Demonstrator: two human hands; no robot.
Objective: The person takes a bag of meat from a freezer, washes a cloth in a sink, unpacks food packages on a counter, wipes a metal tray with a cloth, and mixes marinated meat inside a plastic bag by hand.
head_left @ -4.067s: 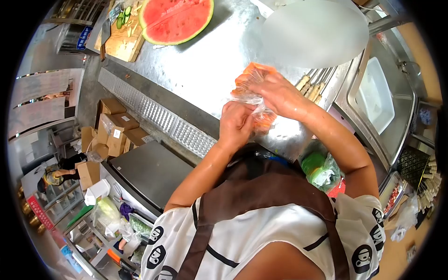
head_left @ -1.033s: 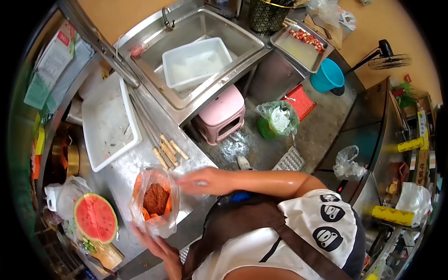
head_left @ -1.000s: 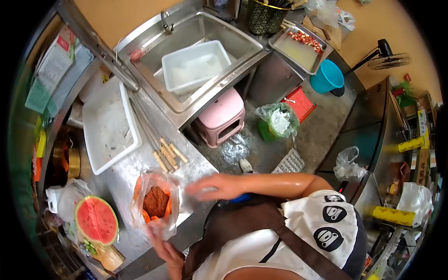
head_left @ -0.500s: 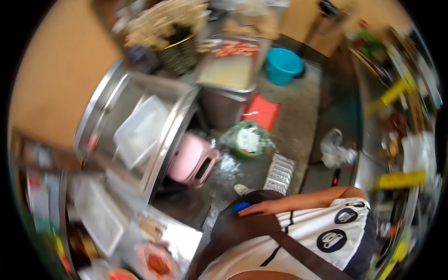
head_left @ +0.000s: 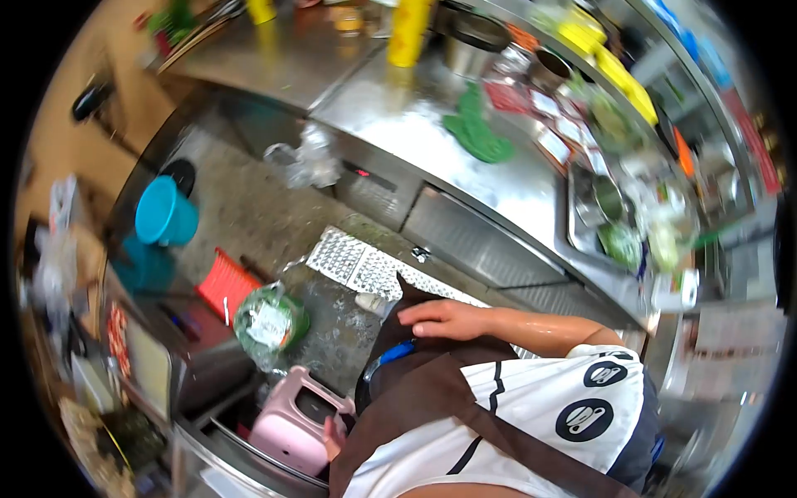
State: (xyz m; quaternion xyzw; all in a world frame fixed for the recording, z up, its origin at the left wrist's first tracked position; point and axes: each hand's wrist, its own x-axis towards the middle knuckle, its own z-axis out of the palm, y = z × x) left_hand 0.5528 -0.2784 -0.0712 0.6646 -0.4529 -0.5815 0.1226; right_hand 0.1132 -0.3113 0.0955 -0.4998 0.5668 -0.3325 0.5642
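Observation:
My right hand (head_left: 444, 319) is held over the front of my brown apron (head_left: 448, 378), its fingers stretched out and holding nothing. Just below it, a blue strip-like item (head_left: 390, 357) shows at the apron's waist. My left hand (head_left: 333, 437) is partly hidden by the apron at the lower middle, its visible fingers apart. It is beside a pink plastic bin (head_left: 290, 427) with a rectangular opening; whether it touches the bin I cannot tell.
A steel counter (head_left: 365, 104) carries a green cloth (head_left: 480, 129), packets and metal pots. On the floor are a teal bucket (head_left: 166, 212), a red dustpan-like piece (head_left: 226, 286), a green bag-lined container (head_left: 270, 324) and a patterned metal strip (head_left: 353, 261).
My view has turned right, so the bucket and bin shift left and more counter shows. My right hand has come away from the blue item. My left hand has come into view.

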